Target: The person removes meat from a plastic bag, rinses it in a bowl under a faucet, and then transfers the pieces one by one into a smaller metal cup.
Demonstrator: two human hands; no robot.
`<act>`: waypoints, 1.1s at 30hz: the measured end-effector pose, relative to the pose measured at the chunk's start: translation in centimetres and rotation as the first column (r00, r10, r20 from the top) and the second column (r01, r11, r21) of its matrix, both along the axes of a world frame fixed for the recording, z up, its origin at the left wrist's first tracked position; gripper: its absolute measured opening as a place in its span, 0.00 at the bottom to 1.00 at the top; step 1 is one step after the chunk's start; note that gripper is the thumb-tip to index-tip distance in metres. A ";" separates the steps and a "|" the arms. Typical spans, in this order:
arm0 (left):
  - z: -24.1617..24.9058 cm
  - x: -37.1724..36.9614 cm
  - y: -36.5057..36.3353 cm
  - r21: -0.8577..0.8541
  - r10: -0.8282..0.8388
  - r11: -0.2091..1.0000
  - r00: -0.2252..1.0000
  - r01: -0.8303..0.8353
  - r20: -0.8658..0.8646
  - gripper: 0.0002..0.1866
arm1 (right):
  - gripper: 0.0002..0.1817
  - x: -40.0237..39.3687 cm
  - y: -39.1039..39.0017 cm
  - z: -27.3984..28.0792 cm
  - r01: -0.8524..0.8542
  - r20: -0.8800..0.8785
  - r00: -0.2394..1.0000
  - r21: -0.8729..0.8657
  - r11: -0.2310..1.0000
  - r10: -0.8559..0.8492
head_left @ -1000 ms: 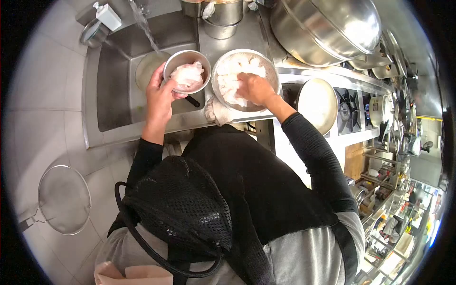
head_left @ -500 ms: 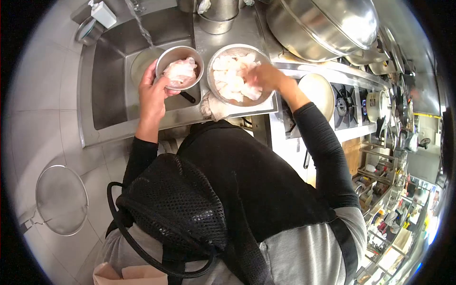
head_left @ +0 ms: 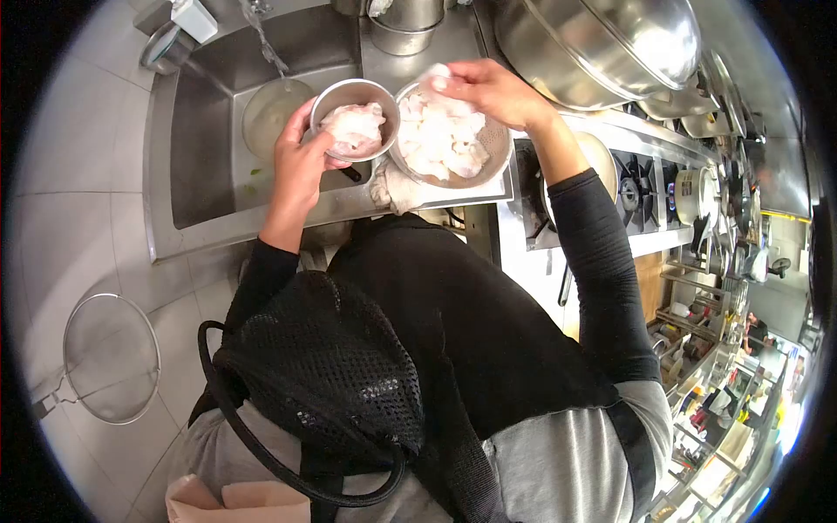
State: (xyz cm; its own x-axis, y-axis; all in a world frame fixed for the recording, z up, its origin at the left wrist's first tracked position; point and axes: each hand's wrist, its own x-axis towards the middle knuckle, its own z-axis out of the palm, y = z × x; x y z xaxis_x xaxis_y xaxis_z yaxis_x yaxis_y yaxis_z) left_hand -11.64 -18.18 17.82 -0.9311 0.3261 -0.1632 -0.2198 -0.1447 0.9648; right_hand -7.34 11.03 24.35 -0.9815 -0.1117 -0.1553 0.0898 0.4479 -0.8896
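My left hand [head_left: 299, 170] grips a small round metal bowl [head_left: 353, 92] by its side, thumb at the rim. Inside it lie pale pink pieces of raw meat [head_left: 356, 129]. Just to the right stands a wider metal bowl [head_left: 499, 144], filled with whitish chunks of raw meat [head_left: 436, 139]; the small bowl overlaps its left edge in view. Over the far rim of the wide bowl, my right hand [head_left: 499, 94] has its fingers closed on a white piece of raw meat [head_left: 438, 77], whose outline is partly covered by the fingers.
Water [head_left: 272, 50] runs into the steel sink [head_left: 205, 166] on the left. A crumpled cloth [head_left: 397, 189] lies at the counter edge. To the right are a gas burner [head_left: 629, 190] and a pot [head_left: 693, 193]. A huge steel vessel [head_left: 593, 52] stands behind; a round strainer [head_left: 112, 357] hangs at left.
My right hand has come up from inside the wide bowl to its far rim, now with a white piece in its fingers. My left hand and the small bowl have shifted right, towards the wide bowl.
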 end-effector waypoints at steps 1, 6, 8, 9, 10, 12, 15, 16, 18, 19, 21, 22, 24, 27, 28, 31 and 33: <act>-0.1 0.2 0.2 0.001 -0.024 1.000 1.000 0.024 -0.007 0.30 | 0.24 -0.2 -0.5 -0.6 0.001 0.006 1.000 -0.003 1.000 -0.001; -0.6 0.6 0.0 0.060 -0.051 0.997 0.999 0.050 0.015 0.29 | 0.17 1.2 -1.1 -4.7 -0.245 0.146 0.968 0.744 0.622 0.206; -0.7 0.7 -0.1 0.044 -0.049 0.998 0.999 0.048 0.013 0.29 | 0.23 4.3 -2.0 -8.4 -0.330 0.313 0.942 0.809 0.487 0.118; -0.6 0.7 -0.1 0.035 -0.020 0.999 1.000 0.019 0.022 0.30 | 0.21 4.8 -2.2 -9.2 -0.333 0.316 0.941 0.811 0.481 0.119; -0.6 0.7 -0.1 0.027 0.009 1.000 1.000 -0.010 0.028 0.30 | 0.19 4.6 -1.2 -11.1 -0.223 0.232 0.971 0.794 0.565 0.058; -1.0 0.2 -0.6 0.026 0.010 1.000 1.000 -0.010 0.017 0.31 | 0.17 3.6 2.1 -11.8 -0.128 0.141 0.989 0.684 0.718 0.043; -0.5 -0.3 -0.5 0.016 0.008 1.000 1.000 -0.008 0.004 0.31 | 0.16 3.4 3.6 -5.3 -0.032 0.322 0.944 0.314 0.949 -0.075; -0.1 -0.3 -0.4 0.001 0.017 1.000 1.000 -0.017 0.015 0.31 | 0.16 3.2 4.7 -5.8 0.050 0.365 0.926 0.144 0.988 -0.100; 0.4 -0.2 -0.1 0.008 0.016 1.000 1.000 -0.016 0.005 0.31 | 0.15 2.8 5.7 -5.5 0.132 0.402 0.909 -0.022 0.991 -0.112; 0.5 -0.3 0.0 0.005 0.017 1.000 1.000 -0.017 0.005 0.31 | 0.13 2.8 5.0 -4.1 0.252 0.424 0.895 -0.216 0.943 -0.141; 0.5 -0.5 0.1 0.015 -0.017 1.000 1.000 0.017 0.006 0.30 | 0.11 2.0 3.8 -1.8 0.360 0.448 0.879 -0.399 0.843 -0.163; 0.8 -0.4 0.4 0.024 -0.026 0.999 1.000 0.025 0.009 0.29 | 0.10 1.6 3.1 -0.7 0.246 0.347 0.931 -0.354 0.902 -0.118; 1.2 0.2 1.2 0.030 -0.047 0.998 0.999 0.047 0.021 0.28 | 0.10 1.2 1.3 1.1 0.148 0.255 0.964 -0.295 0.944 -0.072; 1.1 0.9 2.2 -0.019 -0.103 0.995 0.995 0.103 -0.003 0.30 | 0.09 0.5 0.4 1.2 -0.015 0.064 0.997 -0.339 0.941 0.039; 1.0 1.1 2.5 0.024 -0.103 0.995 0.994 0.102 0.027 0.30 | 0.10 -0.7 2.3 -0.7 0.092 0.053 0.995 -0.178 0.980 -0.084; 0.7 1.3 2.5 0.060 -0.084 0.995 0.995 0.080 0.060 0.31 | 0.14 -0.6 4.3 -5.0 0.128 0.081 0.979 0.458 0.879 -0.185; 0.2 1.3 2.1 0.045 -0.094 0.995 0.994 0.091 0.060 0.31 | 0.15 0.7 4.3 -10.8 0.043 -0.081 0.996 0.728 0.684 0.024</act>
State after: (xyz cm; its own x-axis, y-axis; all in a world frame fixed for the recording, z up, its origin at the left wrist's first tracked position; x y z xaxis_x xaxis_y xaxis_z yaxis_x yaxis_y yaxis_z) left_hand -10.35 -16.06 17.97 -0.8851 0.4182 -0.2041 -0.2935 -0.1613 0.9423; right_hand -6.59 15.30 13.60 -0.9942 0.0135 -0.1071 0.0438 0.9572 -0.2861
